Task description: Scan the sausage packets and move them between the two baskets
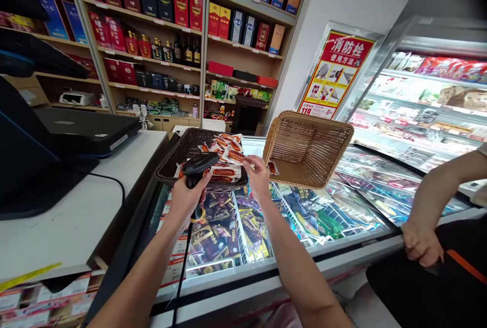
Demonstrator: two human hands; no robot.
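My left hand [187, 197] is wrapped round the handle of a black barcode scanner [200, 163], its head over the near part of a dark wicker basket [173, 158]. Packaged sausages [224, 171] in clear wrappers are heaped inside that basket. Between the thumb and fingers of my right hand [258, 178] is one wrapped sausage [236, 156], held at the basket's right side. A light brown wicker basket [304, 148] stands tilted to the right of my hand. At its left edge another wrapped sausage [272, 167] partly shows.
Both baskets rest on a glass-topped freezer [213, 262] full of packaged goods. On the left is a white counter [57, 216] with a checkout machine [23, 155]. The scanner's cable [184, 267] hangs down. Another person's hand [422, 244] is at the freezer's right edge.
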